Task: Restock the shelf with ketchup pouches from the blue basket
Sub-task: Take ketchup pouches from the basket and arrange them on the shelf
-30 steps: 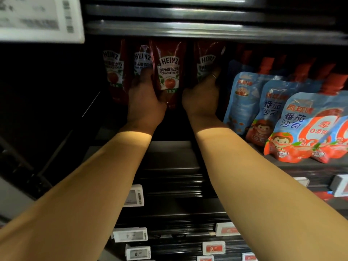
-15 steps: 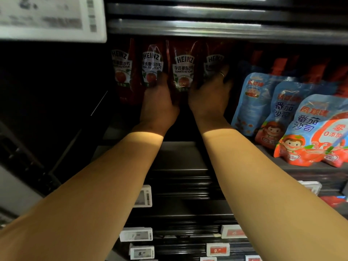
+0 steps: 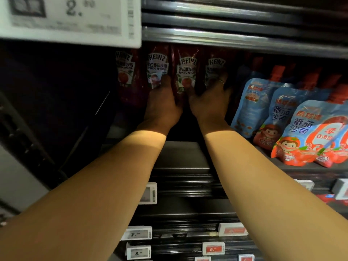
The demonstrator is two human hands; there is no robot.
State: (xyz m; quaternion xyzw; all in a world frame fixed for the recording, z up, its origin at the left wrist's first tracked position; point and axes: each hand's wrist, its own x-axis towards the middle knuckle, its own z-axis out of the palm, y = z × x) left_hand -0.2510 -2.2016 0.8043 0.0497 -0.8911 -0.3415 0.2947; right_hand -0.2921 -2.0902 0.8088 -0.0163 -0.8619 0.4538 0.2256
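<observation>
Four red ketchup pouches (image 3: 186,72) stand in a row at upper centre of the frame, deep on the dark shelf (image 3: 180,157). The left hand (image 3: 162,104) and right hand (image 3: 209,100) reach in side by side against the pouches; in the shadow I cannot tell whether the fingers grasp or merely press. Blue pouches (image 3: 293,119) stand at right. A price tag (image 3: 69,19) fills the upper left.

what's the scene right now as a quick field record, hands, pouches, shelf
setting: dark store shelf
red pouches: four Heinz ketchup pouches upright in a row at the back
left hand: fingers against the second and third pouches; grip unclear
right hand: ring on one finger, fingers spread over the fourth pouch
neighbours: blue pouches on the right, leaning
tags: price tag above left
basket: not in view
</observation>
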